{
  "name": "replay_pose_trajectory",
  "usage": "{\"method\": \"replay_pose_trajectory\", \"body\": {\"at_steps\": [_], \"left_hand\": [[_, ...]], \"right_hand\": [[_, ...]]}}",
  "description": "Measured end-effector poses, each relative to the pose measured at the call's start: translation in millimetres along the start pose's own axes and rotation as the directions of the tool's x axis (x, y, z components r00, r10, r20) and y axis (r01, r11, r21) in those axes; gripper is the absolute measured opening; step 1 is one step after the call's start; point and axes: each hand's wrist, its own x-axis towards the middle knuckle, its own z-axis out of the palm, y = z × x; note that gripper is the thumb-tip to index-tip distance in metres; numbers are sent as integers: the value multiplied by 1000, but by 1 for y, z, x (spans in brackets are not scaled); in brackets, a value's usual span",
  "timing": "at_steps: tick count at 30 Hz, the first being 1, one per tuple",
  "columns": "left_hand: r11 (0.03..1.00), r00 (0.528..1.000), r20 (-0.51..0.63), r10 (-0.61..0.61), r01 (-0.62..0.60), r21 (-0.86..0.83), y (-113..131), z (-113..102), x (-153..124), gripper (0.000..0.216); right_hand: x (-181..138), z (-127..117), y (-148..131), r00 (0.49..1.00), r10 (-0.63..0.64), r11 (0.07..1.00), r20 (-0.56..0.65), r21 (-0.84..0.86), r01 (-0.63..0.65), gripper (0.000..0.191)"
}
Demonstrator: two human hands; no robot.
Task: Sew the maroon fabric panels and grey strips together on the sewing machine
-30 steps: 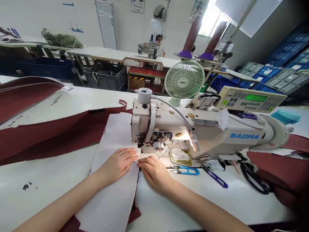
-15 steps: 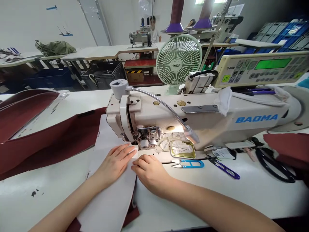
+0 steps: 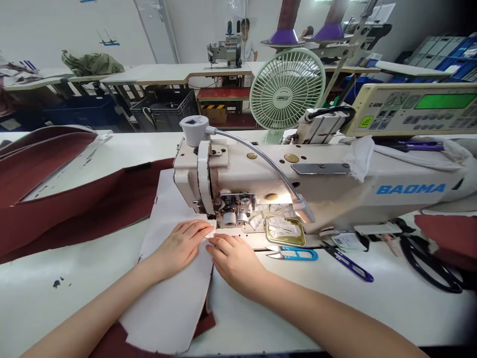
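Panel point(image 3: 167, 308) beneath left grip point(image 3: 181, 247); right grip point(image 3: 234, 259) apparently at edge.

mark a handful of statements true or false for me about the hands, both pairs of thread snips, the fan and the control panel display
1. The left hand lies on the white panel. True.
2. The blue thread snips are in the right hand. False: the blue thread snips lie on the table, apart from the right hand.
3. The green fan stands behind the sewing machine. True.
4. The control panel display is red. False: the control panel display is green.
5. The purple thread snips lie to the right of the blue ones. True.
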Motion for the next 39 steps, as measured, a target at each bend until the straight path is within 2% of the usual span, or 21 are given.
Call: {"method": "replay_pose_trajectory", "body": {"at_steps": [5,10,15,18,21,23,26,28,30,32,35,39], "left_hand": [[1000,1000,6,4,-4,27,-9,1,7,50],[999,999,-35,5,-4,49,-16,3,11,41],[998,998,-66,12,-8,58,-24,5,21,31],[997,998,-58,5,0,83,-22,1,22,32],[994,1000,-4,-23,23,103,-5,-15,7,41],[999,995,94,-14,9,51,17,-30,-11,56],[996,975,221,2,17,-85,55,-43,-45,91],[985,977,190,-95,119,-124,76,-39,-63,95],[962,972,89,-217,229,-151,88,-27,-76,80],[936,952,-17,-307,299,-186,93,-13,-84,62],[927,932,-116,-344,318,-199,93,1,-87,50],[937,916,-208,-344,319,-145,95,7,-84,46]], "right_hand": [[3,1,4,1000,29,1000,8,5,-29,33],[6,0,4,998,44,999,36,-4,-44,34],[9,-3,6,993,101,995,52,18,-102,30],[7,-7,4,982,170,984,80,38,-173,17],[3,-14,-2,976,185,978,117,80,-195,13],[1,-21,-7,985,110,988,133,95,-123,21],[-1,-31,-14,983,-3,999,184,38,-4,27],[-2,-36,-19,972,-53,998,231,-7,56,22],[-3,-39,-24,962,-102,993,255,-32,114,16],[-6,-40,-30,963,-140,986,230,-58,158,8],[-11,-39,-39,966,-186,977,182,-74,202,5],[-18,-32,-46,958,-210,972,194,-59,225,11]]}}
